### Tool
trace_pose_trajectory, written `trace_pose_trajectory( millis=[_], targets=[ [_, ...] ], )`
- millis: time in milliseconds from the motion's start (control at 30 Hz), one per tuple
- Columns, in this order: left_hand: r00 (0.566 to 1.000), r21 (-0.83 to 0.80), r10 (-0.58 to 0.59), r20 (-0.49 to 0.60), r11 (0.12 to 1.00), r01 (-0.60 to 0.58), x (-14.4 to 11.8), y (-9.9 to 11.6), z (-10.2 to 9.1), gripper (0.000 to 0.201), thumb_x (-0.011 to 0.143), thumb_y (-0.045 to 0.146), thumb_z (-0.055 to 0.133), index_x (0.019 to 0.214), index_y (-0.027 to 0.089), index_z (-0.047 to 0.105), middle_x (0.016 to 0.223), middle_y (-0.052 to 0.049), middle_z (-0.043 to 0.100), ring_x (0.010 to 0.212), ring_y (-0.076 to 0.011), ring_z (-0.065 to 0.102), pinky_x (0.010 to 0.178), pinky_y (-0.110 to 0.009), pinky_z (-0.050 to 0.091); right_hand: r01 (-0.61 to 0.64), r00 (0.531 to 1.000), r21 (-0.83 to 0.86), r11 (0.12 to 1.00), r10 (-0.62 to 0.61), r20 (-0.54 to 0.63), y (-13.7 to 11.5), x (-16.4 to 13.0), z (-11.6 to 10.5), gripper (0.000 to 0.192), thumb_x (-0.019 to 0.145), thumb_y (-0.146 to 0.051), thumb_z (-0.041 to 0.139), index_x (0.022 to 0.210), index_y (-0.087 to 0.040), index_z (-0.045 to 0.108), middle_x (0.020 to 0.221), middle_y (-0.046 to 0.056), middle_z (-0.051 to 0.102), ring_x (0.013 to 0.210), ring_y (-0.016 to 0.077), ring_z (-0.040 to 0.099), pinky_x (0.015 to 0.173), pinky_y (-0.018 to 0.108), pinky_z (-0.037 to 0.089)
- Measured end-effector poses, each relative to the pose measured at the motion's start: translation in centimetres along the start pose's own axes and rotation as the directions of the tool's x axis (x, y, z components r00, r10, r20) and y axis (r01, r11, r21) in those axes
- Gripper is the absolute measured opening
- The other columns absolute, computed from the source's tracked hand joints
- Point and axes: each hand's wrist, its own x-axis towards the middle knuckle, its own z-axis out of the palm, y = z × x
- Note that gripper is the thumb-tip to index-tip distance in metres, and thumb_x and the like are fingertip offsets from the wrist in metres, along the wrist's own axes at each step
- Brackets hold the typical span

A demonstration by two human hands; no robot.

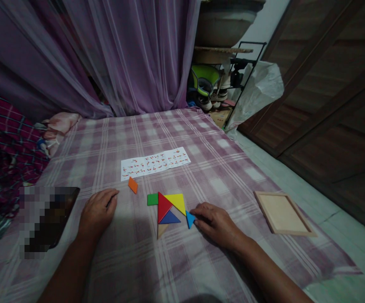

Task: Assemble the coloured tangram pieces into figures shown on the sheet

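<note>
By the right grip (215, 225) lies a light blue triangle (189, 219); beside it a yellow triangle (176, 201), a red triangle (163, 206), a dark blue triangle (170, 218), a tan triangle (162, 229) and a green square (152, 199); near the left grip (98, 212) an orange piece (132, 185); under both grips, a lilac-and-white plaid bedsheet (201, 155); purple curtains (122, 54) beyond.

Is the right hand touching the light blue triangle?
Touching. The head view shows the fingertips of the right hand meeting the right corner of the light blue triangle, with no cloth visible between them.
</note>
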Motion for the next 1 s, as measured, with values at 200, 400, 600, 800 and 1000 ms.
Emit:
trace_pose_trajectory(
  millis=[200, 400, 600, 800, 1000],
  targets=[
    [1.000, -0.039, 0.004, -0.003, 0.999, -0.004, 0.0, -0.1, 0.0, 0.037, 0.091, 0.038, 0.040, 0.101, 0.019, 0.070, 0.106, -0.011, 0.073, 0.102, -0.0273, 0.065, 0.095, -0.041, 0.048, -0.137, 0.984, 0.400, 0.906, 0.170, -0.047, 1.7, 0.7, -0.6, 0.029, 0.087, -0.045, 0.061, 0.095, -0.022, 0.075, 0.091, 0.007, 0.073, 0.084, 0.0194, 0.066, 0.077, 0.033, 0.051],
    [0.999, -0.064, -0.019, -0.042, 0.998, 0.016, -0.3, -0.1, 0.3, 0.032, 0.090, 0.035, 0.042, 0.099, 0.023, 0.070, 0.106, -0.009, 0.073, 0.102, -0.0263, 0.066, 0.093, -0.041, 0.050, -0.275, 0.874, 0.797, 0.538, 0.486, -0.027, 3.2, 1.4, -1.8, 0.050, 0.061, -0.060, 0.081, 0.088, -0.018, 0.075, 0.059, 0.000, 0.059, 0.052, 0.0104, 0.047, 0.046, 0.023, 0.035],
    [0.995, -0.094, -0.031, -0.093, 0.995, 0.022, -0.6, -0.1, 0.7, 0.029, 0.089, 0.030, 0.044, 0.098, 0.024, 0.071, 0.104, -0.007, 0.074, 0.100, -0.0248, 0.066, 0.092, -0.041, 0.051, -0.306, 0.865, 0.800, 0.516, 0.501, 0.007, 3.3, 2.5, -1.2, 0.049, 0.057, -0.058, 0.084, 0.084, -0.019, 0.075, 0.054, -0.001, 0.057, 0.047, 0.0087, 0.044, 0.044, 0.021, 0.030],
    [0.994, -0.116, -0.051, -0.095, 0.992, 0.040, -0.7, 0.3, 0.5, 0.028, 0.090, 0.028, 0.044, 0.099, 0.025, 0.070, 0.104, -0.007, 0.073, 0.101, -0.0249, 0.066, 0.091, -0.042, 0.051, -0.256, 0.890, 0.734, 0.628, 0.449, -0.074, 2.3, 6.5, -1.1, 0.045, 0.053, -0.055, 0.082, 0.079, -0.019, 0.076, 0.053, -0.002, 0.058, 0.045, 0.0095, 0.044, 0.044, 0.022, 0.032],
    [0.993, -0.112, -0.052, -0.103, 0.993, 0.041, -0.7, 0.4, 0.5, 0.028, 0.091, 0.027, 0.043, 0.098, 0.023, 0.070, 0.104, -0.008, 0.073, 0.101, -0.0257, 0.065, 0.091, -0.043, 0.051, -0.141, 0.891, 0.688, 0.712, 0.394, -0.226, 2.4, 11.7, -1.8, 0.043, 0.050, -0.054, 0.079, 0.073, -0.018, 0.074, 0.058, 0.001, 0.064, 0.050, 0.0127, 0.050, 0.049, 0.026, 0.038]
  ],
)
